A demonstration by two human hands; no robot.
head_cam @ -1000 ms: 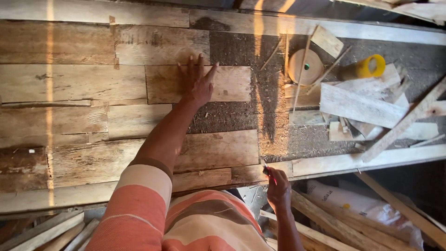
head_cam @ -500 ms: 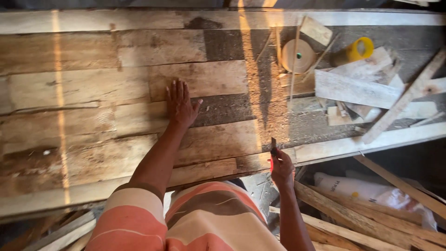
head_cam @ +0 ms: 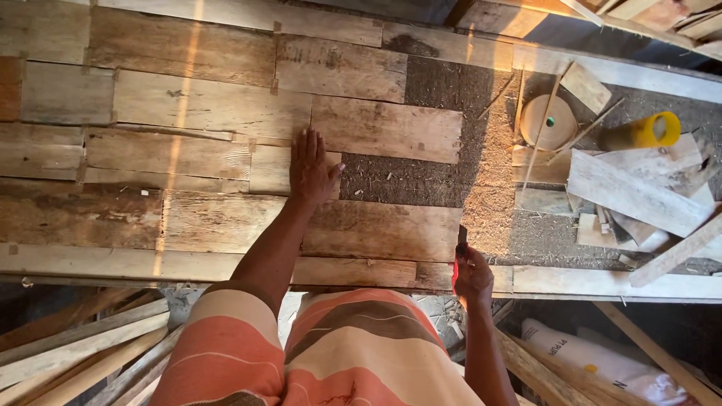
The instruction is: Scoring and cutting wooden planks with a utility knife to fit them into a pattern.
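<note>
My left hand (head_cam: 312, 169) lies flat, fingers together, on a short weathered wooden board (head_cam: 274, 169) in the middle of a panel of rough planks (head_cam: 173, 105). To its right is a bare gap of dark fibrous backing (head_cam: 398, 180) between the planks. My right hand (head_cam: 472, 274) is closed around a small tool with a red handle and a dark blade (head_cam: 459, 252), held at the near edge of the panel, close to a lower plank (head_cam: 376, 229).
On the right lie loose offcut boards (head_cam: 632, 192), a round roll of pale tape (head_cam: 549, 120), a yellow tube (head_cam: 643, 131) and thin sticks. A white frame rail (head_cam: 602, 280) runs along the near edge. Timber strips (head_cam: 83, 338) and a white sack (head_cam: 594, 353) lie below.
My left hand has slid from the upper board down and left onto the short middle board. My right hand with the tool has risen to the panel's near edge.
</note>
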